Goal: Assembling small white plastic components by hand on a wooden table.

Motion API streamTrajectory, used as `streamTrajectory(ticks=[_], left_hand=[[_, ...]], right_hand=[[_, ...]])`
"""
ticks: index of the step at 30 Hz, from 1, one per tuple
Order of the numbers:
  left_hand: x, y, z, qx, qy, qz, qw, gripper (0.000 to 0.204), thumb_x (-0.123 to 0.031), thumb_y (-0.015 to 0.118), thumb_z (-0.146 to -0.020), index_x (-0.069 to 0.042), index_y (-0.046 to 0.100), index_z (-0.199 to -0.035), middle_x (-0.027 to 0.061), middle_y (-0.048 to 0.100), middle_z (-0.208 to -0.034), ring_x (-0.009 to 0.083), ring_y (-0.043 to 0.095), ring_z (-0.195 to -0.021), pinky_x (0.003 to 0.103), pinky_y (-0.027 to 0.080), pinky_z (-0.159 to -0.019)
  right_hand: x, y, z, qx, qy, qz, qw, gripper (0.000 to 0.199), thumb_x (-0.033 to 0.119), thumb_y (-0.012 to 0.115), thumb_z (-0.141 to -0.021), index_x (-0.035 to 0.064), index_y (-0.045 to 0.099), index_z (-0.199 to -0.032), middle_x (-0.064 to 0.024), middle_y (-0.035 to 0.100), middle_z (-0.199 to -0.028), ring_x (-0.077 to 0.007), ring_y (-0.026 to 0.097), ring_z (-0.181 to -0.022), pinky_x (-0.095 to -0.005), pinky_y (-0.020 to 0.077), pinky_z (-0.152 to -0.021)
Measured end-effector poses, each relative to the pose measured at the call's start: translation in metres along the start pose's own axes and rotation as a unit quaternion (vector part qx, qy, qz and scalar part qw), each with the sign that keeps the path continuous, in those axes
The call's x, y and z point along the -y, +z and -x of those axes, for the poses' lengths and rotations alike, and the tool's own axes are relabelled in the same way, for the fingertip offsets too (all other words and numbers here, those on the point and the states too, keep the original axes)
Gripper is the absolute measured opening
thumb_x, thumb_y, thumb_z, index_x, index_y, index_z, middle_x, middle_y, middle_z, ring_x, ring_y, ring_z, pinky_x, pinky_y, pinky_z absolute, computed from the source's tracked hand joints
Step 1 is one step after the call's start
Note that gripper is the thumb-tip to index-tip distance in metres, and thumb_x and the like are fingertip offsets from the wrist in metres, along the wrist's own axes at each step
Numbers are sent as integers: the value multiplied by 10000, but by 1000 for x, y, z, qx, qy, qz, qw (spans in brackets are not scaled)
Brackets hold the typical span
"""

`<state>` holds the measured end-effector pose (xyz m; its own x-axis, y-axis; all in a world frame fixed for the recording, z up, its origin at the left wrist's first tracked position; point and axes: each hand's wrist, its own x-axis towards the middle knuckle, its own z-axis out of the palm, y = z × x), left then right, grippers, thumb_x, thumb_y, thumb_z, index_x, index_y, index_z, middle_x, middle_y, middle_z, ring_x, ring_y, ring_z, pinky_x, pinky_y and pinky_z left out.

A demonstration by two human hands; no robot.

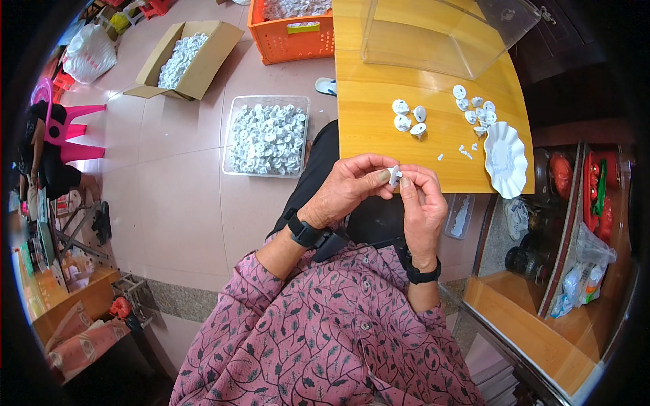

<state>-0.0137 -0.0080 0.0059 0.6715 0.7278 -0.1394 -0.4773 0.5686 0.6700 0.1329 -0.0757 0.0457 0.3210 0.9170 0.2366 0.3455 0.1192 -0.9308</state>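
Note:
Just over the near edge of the yellow table point(379, 84), my left hand point(344, 191) pinches a small round white plastic part point(394, 177) between thumb and fingertips. From the other side, the thumb and fingers of my right hand point(423, 206) close on the same part; whether they also grip a tiny piece is hidden. Beyond my hands stands a small group of similar white parts point(402, 123). A second cluster of white parts point(471, 117) is farther right, with tiny white bits point(463, 148) scattered below it. A white fluted dish point(521, 162) holds more tiny pieces.
A clear plastic box point(433, 65) occupies the table's far side. On the floor to the left stand a clear tub point(227, 145) full of white parts, a cardboard box point(220, 51) and an orange crate point(294, 47). Wooden shelves point(535, 314) flank my right.

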Motion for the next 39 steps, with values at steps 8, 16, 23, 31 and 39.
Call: streamTrajectory(ticks=[8,16,23,31,39], left_hand=[[0,-1,1,2,-4,13,1000,283,-115,631,-979,30,619,-1222,79,682,-1065,125,671,-872,259,576,-821],[2,0,1,-3,1,-3,1000,289,-125,637,-977,35,620,-1218,85,686,-1051,124,672,-860,257,576,-812],[-1,-2,3,-4,7,-62,998,266,-89,605,-988,41,613,-1221,93,680,-1063,134,672,-861,266,580,-808],[-5,-6,7,-20,4,-10,1000,265,-94,602,-991,35,615,-1222,92,679,-1062,139,670,-854,266,576,-785],[-32,-64,8,-193,121,46,973,258,-120,601,-993,23,614,-1206,97,684,-1023,163,673,-857,266,573,-765]], right_hand=[[0,2,0,-3,36,-39,999,57,33,618,-948,-23,611,-955,-117,640,-1048,-165,618,-921,-285,507,-808],[5,3,-1,-5,-1,45,999,33,13,629,-911,-7,604,-914,-128,629,-1016,-230,634,-922,-325,509,-799],[6,3,-3,-2,-13,79,997,32,13,632,-903,-2,605,-910,-135,626,-1018,-237,631,-927,-328,506,-809],[1,7,0,-7,45,-18,999,55,36,630,-932,-16,614,-921,-110,624,-1038,-165,601,-929,-280,492,-804],[-34,-26,6,-74,25,96,992,40,7,621,-928,-16,609,-958,-116,630,-1040,-171,606,-882,-277,509,-772]])
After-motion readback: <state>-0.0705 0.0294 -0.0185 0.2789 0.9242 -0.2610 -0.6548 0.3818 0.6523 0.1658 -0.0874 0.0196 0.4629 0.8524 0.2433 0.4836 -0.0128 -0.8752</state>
